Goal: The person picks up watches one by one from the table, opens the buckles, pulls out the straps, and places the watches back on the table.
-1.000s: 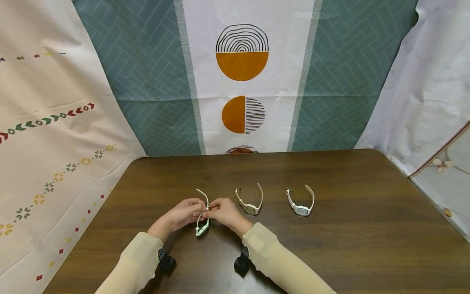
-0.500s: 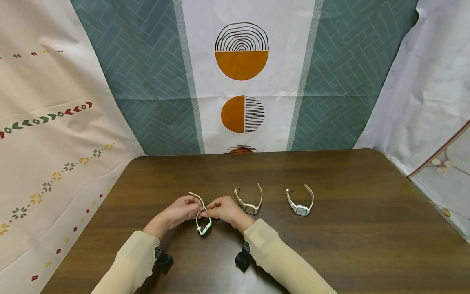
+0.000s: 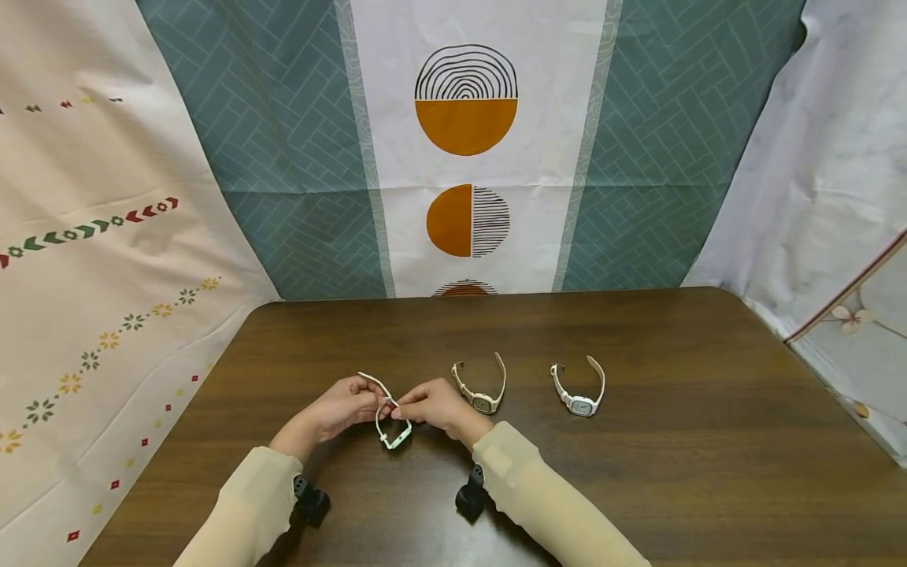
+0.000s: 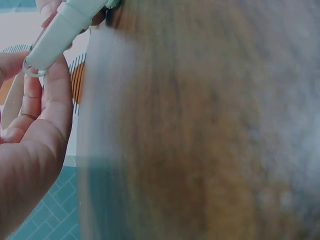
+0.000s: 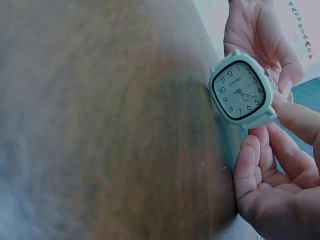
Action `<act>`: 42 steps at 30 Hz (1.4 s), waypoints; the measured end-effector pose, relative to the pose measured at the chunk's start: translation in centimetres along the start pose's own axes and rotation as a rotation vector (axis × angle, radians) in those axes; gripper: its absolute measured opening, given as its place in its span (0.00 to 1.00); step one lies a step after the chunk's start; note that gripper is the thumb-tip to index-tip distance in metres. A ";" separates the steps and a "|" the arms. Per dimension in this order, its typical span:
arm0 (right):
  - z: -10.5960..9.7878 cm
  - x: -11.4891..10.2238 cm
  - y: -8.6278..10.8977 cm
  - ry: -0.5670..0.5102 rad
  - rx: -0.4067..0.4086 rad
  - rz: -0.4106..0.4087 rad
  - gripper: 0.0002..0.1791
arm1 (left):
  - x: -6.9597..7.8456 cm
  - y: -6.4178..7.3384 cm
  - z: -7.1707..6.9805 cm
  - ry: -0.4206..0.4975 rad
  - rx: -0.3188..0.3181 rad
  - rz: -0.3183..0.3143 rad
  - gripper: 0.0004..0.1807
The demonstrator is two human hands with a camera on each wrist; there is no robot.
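Note:
Both hands hold a pale mint-green wristwatch (image 3: 397,442) over the left middle of the table, its strap bent into a loop with the free end pointing up and left. My left hand (image 3: 346,411) pinches the strap near the buckle. In the left wrist view the strap (image 4: 62,35) ends in a metal buckle (image 4: 33,69) between the thumb and fingers. From the right, my right hand (image 3: 441,407) pinches the strap too. The right wrist view shows the square watch face (image 5: 240,91) with dark numerals, just beyond the fingers of the right hand (image 5: 285,185).
A cream watch (image 3: 484,403) lies with its strap spread on the brown wooden table (image 3: 638,488), just right of the right hand. Farther right lies a white watch (image 3: 583,405). Patterned cloth (image 3: 283,157) hangs behind the table and at both sides.
The watch has turned, so its loop now shows wider, and its free strap end has swung left. Both hands stay close together on it; the left has shifted slightly left.

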State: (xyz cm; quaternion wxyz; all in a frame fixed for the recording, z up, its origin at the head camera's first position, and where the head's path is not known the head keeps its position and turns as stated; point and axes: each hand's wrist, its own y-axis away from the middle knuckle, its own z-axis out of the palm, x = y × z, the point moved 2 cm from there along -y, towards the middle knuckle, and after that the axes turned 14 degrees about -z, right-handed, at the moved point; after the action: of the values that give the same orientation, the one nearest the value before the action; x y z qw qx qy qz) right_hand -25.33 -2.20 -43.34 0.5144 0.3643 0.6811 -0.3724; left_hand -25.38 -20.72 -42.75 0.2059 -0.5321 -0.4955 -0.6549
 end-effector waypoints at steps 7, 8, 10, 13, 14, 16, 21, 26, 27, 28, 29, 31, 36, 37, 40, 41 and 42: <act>0.1 0.1 0.0 0.014 -0.018 0.011 0.11 | 0.0 0.6 -1.1 0.074 0.050 0.015 0.06; 0.1 0.1 0.0 0.015 -0.020 0.012 0.11 | 0.1 0.7 -1.2 0.081 0.050 0.015 0.07; 0.1 0.1 -0.1 0.017 -0.024 0.013 0.11 | 0.1 0.9 -1.4 0.085 0.037 0.016 0.07; 0.0 0.0 -0.1 0.027 -0.034 0.015 0.11 | 0.1 0.8 -1.3 0.094 0.020 0.017 0.07; 0.0 0.0 -0.1 0.033 -0.035 0.016 0.11 | 0.1 0.7 -1.2 0.095 0.017 0.018 0.07; 0.0 0.0 -0.1 0.035 -0.034 0.020 0.11 | 0.1 0.4 -0.9 0.090 0.010 0.016 0.08; -0.1 0.1 0.0 0.015 -0.019 0.019 0.12 | 0.1 -0.1 0.0 0.042 -0.021 0.006 0.07; -0.1 0.1 0.1 0.007 -0.018 0.012 0.12 | 0.1 -0.1 0.4 0.028 -0.032 0.000 0.05; -0.1 0.1 0.1 0.009 -0.018 0.011 0.12 | 0.1 -0.1 0.4 0.029 -0.031 -0.001 0.05; -0.1 0.1 0.1 0.008 -0.016 0.010 0.12 | 0.1 -0.1 0.4 0.031 -0.029 -0.003 0.06; -0.1 0.1 0.1 0.007 -0.013 0.007 0.12 | 0.1 -0.1 0.3 0.035 -0.026 -0.006 0.06; -0.1 0.1 0.1 0.010 -0.010 0.005 0.12 | 0.0 -0.1 0.2 0.039 -0.016 -0.010 0.06; 0.0 0.1 0.1 0.011 -0.002 0.013 0.12 | 0.0 0.1 -0.4 0.056 0.020 -0.011 0.05; 0.1 0.0 0.1 0.012 0.000 0.015 0.12 | 0.0 0.2 -0.5 0.057 0.024 -0.013 0.05; 0.1 0.0 0.1 0.013 0.008 0.014 0.12 | -0.1 0.3 -0.8 0.064 0.030 -0.017 0.05; 0.1 0.0 0.1 0.011 0.011 0.014 0.11 | -0.1 0.3 -0.9 0.066 0.033 -0.019 0.05; 0.1 0.0 0.1 0.013 0.013 0.014 0.11 | -0.1 0.4 -1.1 0.070 0.035 -0.022 0.06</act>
State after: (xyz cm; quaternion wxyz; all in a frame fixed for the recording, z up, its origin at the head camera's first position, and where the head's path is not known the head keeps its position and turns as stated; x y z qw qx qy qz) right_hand -25.22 -2.28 -43.40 0.5102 0.3749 0.6794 -0.3710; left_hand -25.56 -21.82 -42.64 0.2255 -0.4997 -0.5051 -0.6666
